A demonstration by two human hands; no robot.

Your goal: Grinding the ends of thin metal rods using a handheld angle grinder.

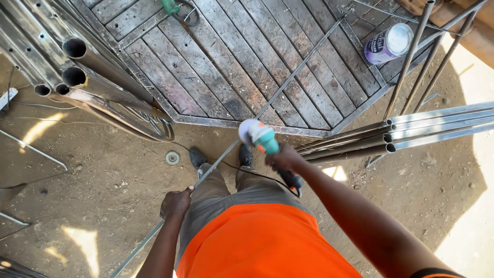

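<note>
The left hand [176, 204] is closed around one long thin rod [288, 82], which slants from the ground across the slatted metal panel [216, 67]. The right hand [284, 157] grips one grinder [260, 136] just beside the rod at the panel's near edge. One can [388, 44] lies at the panel's right corner. Four open pipes [77, 64] lie at its left edge.

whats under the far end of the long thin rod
The thin rod lies across a slatted metal gate on the dirt; the ground beneath the gate is mostly covered. Left hand grips its near end.
</note>
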